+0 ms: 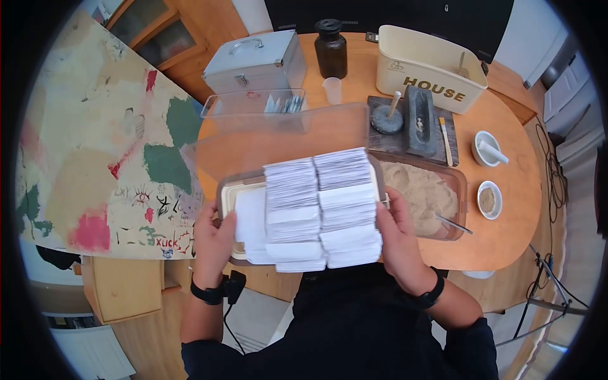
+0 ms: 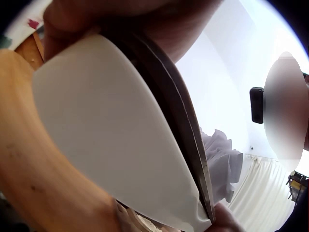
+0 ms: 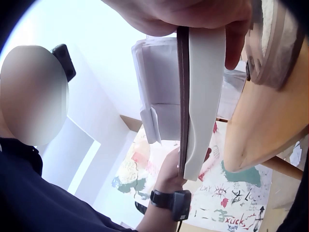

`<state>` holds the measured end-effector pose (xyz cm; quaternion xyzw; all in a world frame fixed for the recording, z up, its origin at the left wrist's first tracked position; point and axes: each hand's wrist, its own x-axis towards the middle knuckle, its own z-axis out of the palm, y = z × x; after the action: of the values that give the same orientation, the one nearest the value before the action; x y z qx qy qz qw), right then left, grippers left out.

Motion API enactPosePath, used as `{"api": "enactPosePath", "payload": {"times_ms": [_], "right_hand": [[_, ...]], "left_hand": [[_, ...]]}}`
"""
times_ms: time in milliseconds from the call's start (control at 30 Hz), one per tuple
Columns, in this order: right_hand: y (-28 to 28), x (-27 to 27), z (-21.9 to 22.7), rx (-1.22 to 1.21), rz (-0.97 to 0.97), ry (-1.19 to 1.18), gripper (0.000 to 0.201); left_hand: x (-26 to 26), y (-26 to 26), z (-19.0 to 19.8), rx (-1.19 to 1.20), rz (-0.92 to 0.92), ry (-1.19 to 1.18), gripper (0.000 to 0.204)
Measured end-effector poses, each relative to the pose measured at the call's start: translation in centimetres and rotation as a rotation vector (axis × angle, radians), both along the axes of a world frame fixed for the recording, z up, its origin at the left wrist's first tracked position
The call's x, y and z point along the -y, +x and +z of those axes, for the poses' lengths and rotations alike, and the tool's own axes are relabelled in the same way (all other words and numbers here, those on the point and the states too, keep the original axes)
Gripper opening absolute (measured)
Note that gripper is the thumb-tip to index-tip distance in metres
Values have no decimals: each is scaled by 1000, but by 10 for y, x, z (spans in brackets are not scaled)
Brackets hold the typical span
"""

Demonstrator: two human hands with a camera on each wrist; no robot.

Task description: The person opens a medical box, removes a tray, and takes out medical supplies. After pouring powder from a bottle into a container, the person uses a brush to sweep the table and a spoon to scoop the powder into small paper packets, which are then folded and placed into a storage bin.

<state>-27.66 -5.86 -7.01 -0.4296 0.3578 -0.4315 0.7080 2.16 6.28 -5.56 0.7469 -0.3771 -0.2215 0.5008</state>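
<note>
A cream box with a dark rim [image 2: 111, 125] is held up over the near table edge, with rows of folded white papers [image 1: 320, 215] standing in two stacks on it. My left hand [image 1: 214, 244] grips its left end, thumb on top by a loose white sheet [image 1: 251, 218]. On the other end my right hand [image 1: 402, 240] has its thumb above and its fingers underneath. From the right wrist view, the papers [image 3: 161, 87] rise above the dark rim, and the cream side [image 3: 205, 96] lies under my right hand [image 3: 193, 12].
Behind stand a metal case [image 1: 253, 63], a clear tray of packets [image 1: 253, 104], a brown jar [image 1: 330, 54] and a cream bin [image 1: 424, 69]. To the right are a tub of sandy powder [image 1: 418, 190], a stone slab set [image 1: 419, 120] and two small bowls [image 1: 489, 199].
</note>
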Motion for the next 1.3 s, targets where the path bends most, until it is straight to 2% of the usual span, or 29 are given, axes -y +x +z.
{"api": "enactPosePath", "payload": {"times_ms": [33,100,133,233,333,567,633,700,833,900,1033,1100,1167,1200,1300], "right_hand": [[-9,0,1,46,-64,29,40],[-26,4,6,21,-62,52,40],[-32,6,7,24,-80,62,41],[-47,4,7,27,-112,73,40],[-59,0,9,15,-100,25,39],[-87,-9,-3,65,-161,113,40],[-95,-10,0,74,-130,143,40],[-97,-13,5,64,-154,152,40],[-109,-16,1,65,-210,129,41],[-112,-16,12,69,-211,129,42],[-129,-15,22,88,-343,134,43],[-149,-13,21,76,-308,100,43],[-172,-11,23,36,-370,81,43],[-186,-12,29,63,-461,67,42],[-215,0,44,150,-578,-63,37]], "left_hand": [[3,-7,2,0,-7,2,31],[10,-25,11,30,-30,65,32],[14,-33,17,-82,-28,89,34],[20,-43,21,-133,-66,123,35],[18,-48,11,-147,-132,62,36],[2,-79,3,-246,-180,38,39],[2,-80,4,-201,-186,59,40],[5,-84,8,-308,-199,96,42],[14,-89,11,-350,-291,81,42],[16,-90,10,-288,-315,53,42],[21,-99,18,-383,-365,38,49],[24,-102,17,-399,-430,45,50],[25,-106,16,-260,-492,-22,45],[27,-106,6,-297,-532,-78,44],[30,-111,6,-333,-481,-84,43]]}}
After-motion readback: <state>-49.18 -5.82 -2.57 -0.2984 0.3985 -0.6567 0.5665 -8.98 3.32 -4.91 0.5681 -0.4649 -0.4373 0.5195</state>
